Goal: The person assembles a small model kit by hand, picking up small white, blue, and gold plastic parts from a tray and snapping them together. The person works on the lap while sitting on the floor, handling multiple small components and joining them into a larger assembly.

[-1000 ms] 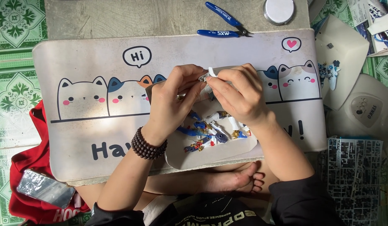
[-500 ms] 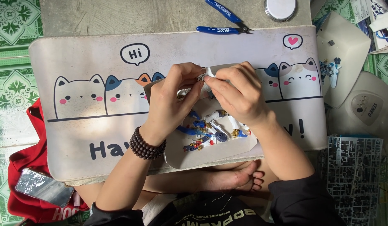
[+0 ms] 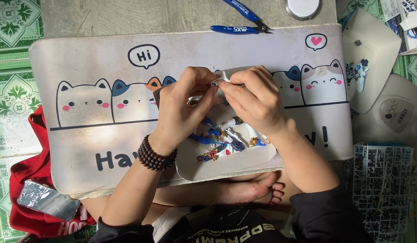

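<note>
Nearest the body: bare toes (image 3: pixel 258 191) and a dark sleeve (image 3: pixel 325 211), just below the grip. On the left wrist, a dark bead bracelet (image 3: pixel 156 155). Just under the grip, a pale tray (image 3: pixel 226 164) on the cat-printed mat (image 3: pixel 82 135), loaded with small blue, white and gold model parts (image 3: pixel 219 144). Above these, left hand (image 3: pixel 181 110) and right hand (image 3: pixel 256 101) pressed together fingertip to fingertip, both pinched closed on one small white part (image 3: pixel 219 82) held at the meeting point, clear of the mat. Part lying right at the centre of the grip, equally near both hands; long axis apparently running left to right between the two pinches, though mostly hidden by fingers, so hard to tell for sure. Thumbs and forefingers tight together, no gap visible. Well to the left of the grip and low, a phone (image 3: pixel 46 200) on a red cloth (image 3: pixel 24 180). To the right, a grey parts frame (image 3: pixel 382 180) and a white sheet (image 3: pixel 370 58) carrying a small blue-and-white figure piece (image 3: pixel 359 72). Farthest, beyond the grip at the mat's top edge, blue-handled cutters (image 3: pixel 244 24) and a round white lid (image 3: pixel 303 6) on the concrete floor (image 3: pixel 127 18).
</note>
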